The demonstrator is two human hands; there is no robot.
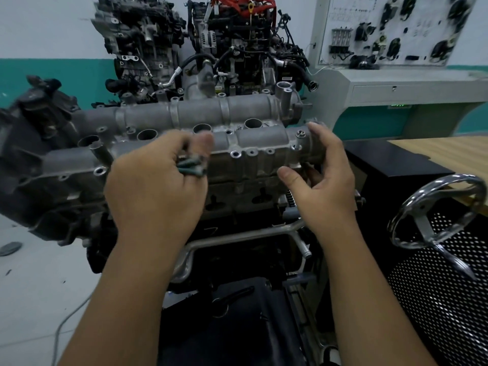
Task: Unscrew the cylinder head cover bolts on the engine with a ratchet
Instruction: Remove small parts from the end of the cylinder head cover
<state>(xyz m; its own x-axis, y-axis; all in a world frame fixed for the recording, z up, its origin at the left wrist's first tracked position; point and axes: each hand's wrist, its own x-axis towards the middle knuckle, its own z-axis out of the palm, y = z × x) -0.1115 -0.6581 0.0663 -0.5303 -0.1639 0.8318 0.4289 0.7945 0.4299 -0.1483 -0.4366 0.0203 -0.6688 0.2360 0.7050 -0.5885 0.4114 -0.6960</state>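
Workshop, teal-banded wall (52, 75); two other engines (200, 43) behind; the cylinder head cover (200, 114) lies ahead; left hand (155, 180) clutches several bolts (191, 167); right hand (322, 170), fingers spread, touches the cover's end.

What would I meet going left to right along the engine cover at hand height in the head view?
Left hand gripping a bunch of bolts → empty bolt holes on the cover → right hand → chrome handwheel.
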